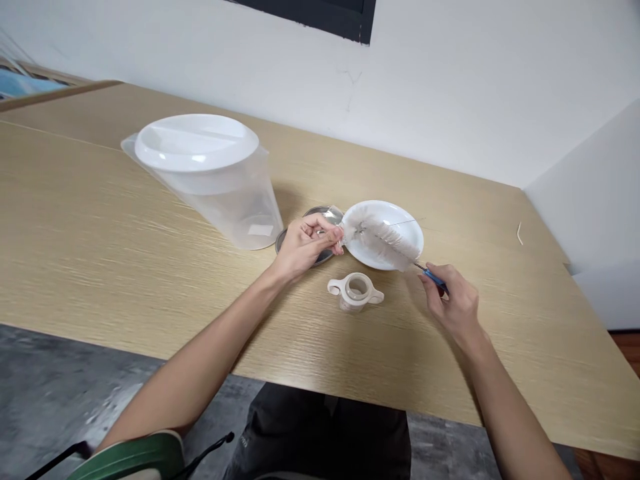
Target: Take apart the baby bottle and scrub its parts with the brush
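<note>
My right hand (453,300) is closed around the blue handle of a bottle brush (387,241). The brush's white bristles slant up and left above a white bowl (413,230). Close to the bristle tip, my left hand (307,247) is pinched. A small clear or whitish thing seems to show at its fingertips, too small to make out. Partly hidden behind that hand lies a round, shiny metal dish or lid (325,212). In front of the bowl, a small clear cup with a white two-handled rim (356,290) stands on the table.
A large translucent pitcher (215,193) with a white lid stands at the left on the wooden table (125,247). A thin, bent pale strip (519,233) lies at the right. A white wall (440,87) runs behind the table.
</note>
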`<state>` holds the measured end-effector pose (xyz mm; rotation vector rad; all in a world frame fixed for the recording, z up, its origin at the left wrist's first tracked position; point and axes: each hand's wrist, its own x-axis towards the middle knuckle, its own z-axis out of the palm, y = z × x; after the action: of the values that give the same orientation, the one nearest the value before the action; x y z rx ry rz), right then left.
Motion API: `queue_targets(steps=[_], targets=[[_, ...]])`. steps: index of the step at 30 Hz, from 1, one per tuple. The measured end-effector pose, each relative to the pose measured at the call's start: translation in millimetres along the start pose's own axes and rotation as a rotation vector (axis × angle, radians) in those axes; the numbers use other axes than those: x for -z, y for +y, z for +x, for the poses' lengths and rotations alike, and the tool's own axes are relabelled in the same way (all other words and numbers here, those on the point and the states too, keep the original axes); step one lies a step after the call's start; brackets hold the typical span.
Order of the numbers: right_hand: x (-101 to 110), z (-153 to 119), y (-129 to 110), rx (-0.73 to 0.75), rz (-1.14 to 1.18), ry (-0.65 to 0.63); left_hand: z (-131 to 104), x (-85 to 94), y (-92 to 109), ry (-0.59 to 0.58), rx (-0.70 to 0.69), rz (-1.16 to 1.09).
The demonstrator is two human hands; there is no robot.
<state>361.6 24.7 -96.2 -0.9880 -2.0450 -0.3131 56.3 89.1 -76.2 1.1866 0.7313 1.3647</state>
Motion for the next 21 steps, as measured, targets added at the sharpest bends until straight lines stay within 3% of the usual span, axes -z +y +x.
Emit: queue_targets(steps=[7, 15, 21], targets=[[3, -1, 7, 0.002, -0.114, -0.013, 2, 4.3, 5, 0.061, -0.038, 0.021], [2, -3, 4, -0.113, -0.126, 0.138, 2, 2.1, 3, 0.065, -0.052, 0.044], [1, -1, -2, -0.052, -0.082, 0.008, 2, 2.2, 1, 0.040, -0.058, 0.076]])
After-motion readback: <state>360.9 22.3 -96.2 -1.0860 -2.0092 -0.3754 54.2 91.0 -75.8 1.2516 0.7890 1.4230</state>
